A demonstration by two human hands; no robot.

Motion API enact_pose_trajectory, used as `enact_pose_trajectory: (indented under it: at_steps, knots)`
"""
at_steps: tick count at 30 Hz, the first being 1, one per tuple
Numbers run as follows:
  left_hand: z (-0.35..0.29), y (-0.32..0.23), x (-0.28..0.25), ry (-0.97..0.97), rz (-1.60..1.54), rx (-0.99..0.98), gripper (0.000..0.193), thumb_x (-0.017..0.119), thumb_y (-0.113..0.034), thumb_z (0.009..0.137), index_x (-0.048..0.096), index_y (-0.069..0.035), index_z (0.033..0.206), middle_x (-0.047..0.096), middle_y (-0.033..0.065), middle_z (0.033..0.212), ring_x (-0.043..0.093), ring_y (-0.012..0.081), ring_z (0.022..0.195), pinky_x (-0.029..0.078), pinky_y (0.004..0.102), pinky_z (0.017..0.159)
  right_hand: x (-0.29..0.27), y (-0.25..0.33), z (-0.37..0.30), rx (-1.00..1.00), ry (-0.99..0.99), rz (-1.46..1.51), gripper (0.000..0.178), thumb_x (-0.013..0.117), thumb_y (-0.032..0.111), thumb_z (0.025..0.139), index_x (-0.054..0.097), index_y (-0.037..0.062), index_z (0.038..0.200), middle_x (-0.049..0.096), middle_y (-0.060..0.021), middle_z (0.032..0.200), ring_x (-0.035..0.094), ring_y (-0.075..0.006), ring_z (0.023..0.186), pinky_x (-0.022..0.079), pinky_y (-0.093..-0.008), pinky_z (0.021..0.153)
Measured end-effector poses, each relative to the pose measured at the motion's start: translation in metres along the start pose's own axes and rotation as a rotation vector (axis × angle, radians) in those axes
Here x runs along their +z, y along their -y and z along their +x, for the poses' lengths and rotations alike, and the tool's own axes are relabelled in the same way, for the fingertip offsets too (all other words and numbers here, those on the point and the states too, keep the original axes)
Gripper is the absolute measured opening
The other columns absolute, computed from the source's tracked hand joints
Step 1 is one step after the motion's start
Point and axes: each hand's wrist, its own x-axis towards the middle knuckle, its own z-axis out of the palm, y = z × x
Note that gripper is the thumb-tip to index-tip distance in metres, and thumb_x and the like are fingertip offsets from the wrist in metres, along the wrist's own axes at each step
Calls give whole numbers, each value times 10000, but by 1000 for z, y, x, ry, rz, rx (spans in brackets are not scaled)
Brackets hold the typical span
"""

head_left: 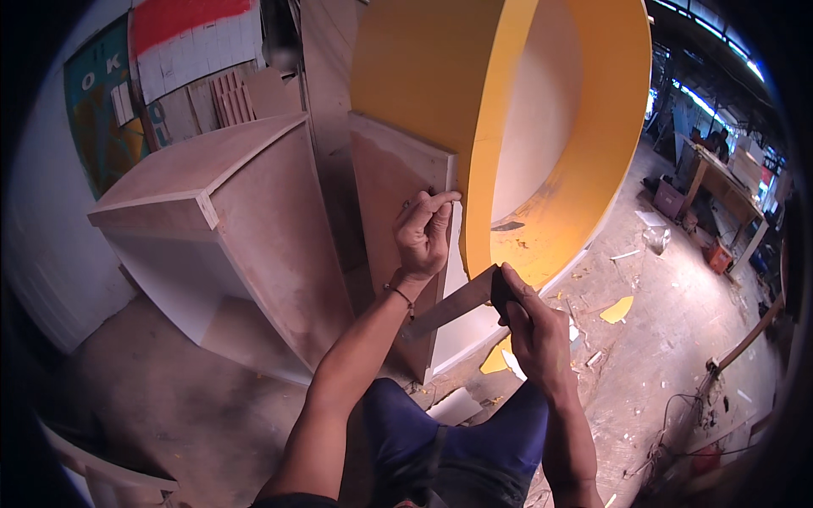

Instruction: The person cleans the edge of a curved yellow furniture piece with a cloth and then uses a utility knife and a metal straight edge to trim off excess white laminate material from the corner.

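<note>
In front of the person, the yellow curved structure (419,68) stands upright on the floor (669,372), set against a brown wooden panel (391,182) with a pale edge. Its outer face is a flat, even yellow; its rim bends round in a broad curve, and the inner band carries dark smudges and scuffs low down, around a pale, smooth recess. The left hand (422,241) is at the panel's upper edge, thumb and fingers drawn together and curled; whether anything small is pinched between them cannot be told. The right hand (535,334) is closed around the dark end of a flat tool (453,306), a long, straight, greyish strip slanting down to the left, just below the left hand. To the left stands a plain brown wooden box (271,212) with a whitish hollow side. Yellow scraps (616,310) lie on the floor, and a cluttered worktop (730,184) stands well apart at the right.
</note>
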Motion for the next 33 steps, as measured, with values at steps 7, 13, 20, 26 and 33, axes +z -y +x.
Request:
enact_pose_trajectory:
  at_steps: [7, 13, 20, 26, 33]
  knots:
    - [16, 5, -13, -32, 108, 177, 94, 739, 14, 931, 763, -40, 1004, 571, 38, 708, 523, 170, 576, 454, 311, 578, 5, 11, 9, 12, -5, -31, 569, 590, -7, 998, 548, 173, 1536, 752, -238, 913, 769, -385, 844, 589, -442, 783]
    - [8, 2, -42, -327, 43, -284, 381, 795, -26, 912, 666, -1, 1270, 686, 65, 1077, 612, 112, 866, 513, 262, 750, 16, 25, 22, -52, -47, -84, 534, 582, -21, 1002, 572, 143, 1510, 748, -270, 1060, 772, -370, 926, 597, -429, 816]
    - [-69, -49, -35, 107, 38, -280, 371, 710, -97, 983, 697, -13, 1344, 662, 186, 1406, 622, 347, 1335, 483, 449, 1125, 43, 19, 43, -181, -175, -119, 553, 554, 6, 1037, 522, 172, 1564, 746, -244, 946, 773, -313, 819, 592, -391, 766]
    - [-102, -21, -7, 10, 188, -159, 356, 640, -55, 1023, 680, -5, 1373, 644, 202, 1442, 577, 351, 1390, 476, 436, 1139, 57, 15, 39, -173, -234, -162, 652, 596, -54, 964, 516, 185, 1566, 713, -195, 896, 735, -326, 778, 572, -423, 716]
    - [-93, -22, 12, -108, 134, -289, 348, 600, -130, 1068, 668, 20, 1375, 622, 211, 1468, 579, 372, 1384, 464, 440, 1151, 55, 22, 61, -153, -181, -178, 528, 563, -19, 1020, 564, 140, 1523, 750, -246, 1066, 770, -356, 894, 588, -415, 786]
